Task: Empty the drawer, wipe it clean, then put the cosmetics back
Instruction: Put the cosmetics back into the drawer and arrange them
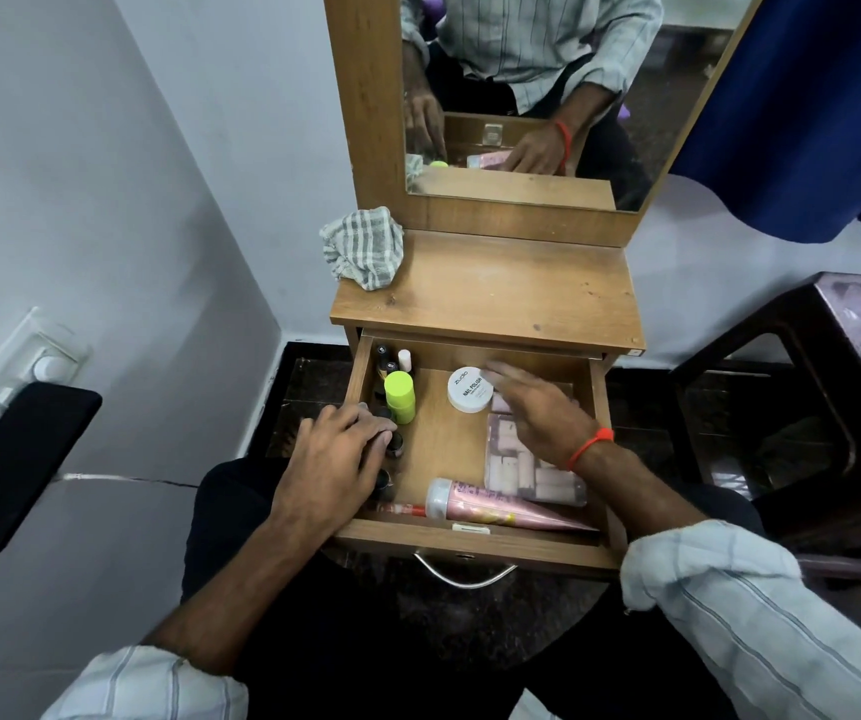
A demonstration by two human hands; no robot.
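The wooden drawer (475, 549) is pulled open. Along its left side stand small dark nail polish bottles (385, 367) and a bottle with a neon green cap (400, 396). A white round jar (468, 391) sits at the back middle, a clear box of pink pieces (522, 472) lies on the right, and a pink tube (496, 506) lies along the front. My left hand (332, 462) reaches over the drawer's left wall, its fingers lying on the dark bottles there; my thumb is hidden. My right hand (535, 407) hovers over the clear box, fingers stretched toward the white jar.
A striped grey-and-white cloth (363, 246) lies bunched at the back left of the dresser top (511, 288), below the mirror (522, 96). A dark wooden stool (781, 387) stands to the right, a wall to the left, and a blue curtain (807, 106) hangs at upper right.
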